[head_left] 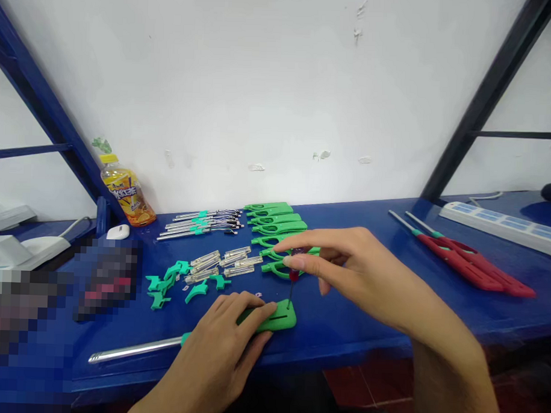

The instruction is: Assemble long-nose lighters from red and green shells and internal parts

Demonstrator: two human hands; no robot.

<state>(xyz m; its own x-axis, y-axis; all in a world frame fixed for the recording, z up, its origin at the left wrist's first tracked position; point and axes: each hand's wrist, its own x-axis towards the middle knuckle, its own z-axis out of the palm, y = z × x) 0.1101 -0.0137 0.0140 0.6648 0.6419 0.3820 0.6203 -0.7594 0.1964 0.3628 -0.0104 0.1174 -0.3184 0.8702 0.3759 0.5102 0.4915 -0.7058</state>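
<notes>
My left hand (228, 334) is wrapped around a long-necked green lighter (286, 319) and holds it down on the blue table. The lighter's silver tube (139, 349) points left past the hand. Between thumb and fingertips, my right hand (346, 260) grips a screwdriver (294, 274) with a red handle, held upright. Its tip meets a hole near the lighter's right end. Behind are several green handle shells (277, 221), clear fuel tanks (205, 264), teal triggers (163, 282) and metal tubes with wires (184, 227).
Two red lighters (475, 261) lie at the right, beside a white power strip (505, 226). A yellow-capped drink bottle (128, 192) and a small white case (118, 232) stand at the back left. Blue frame posts (483, 87) rise at both sides before a white wall.
</notes>
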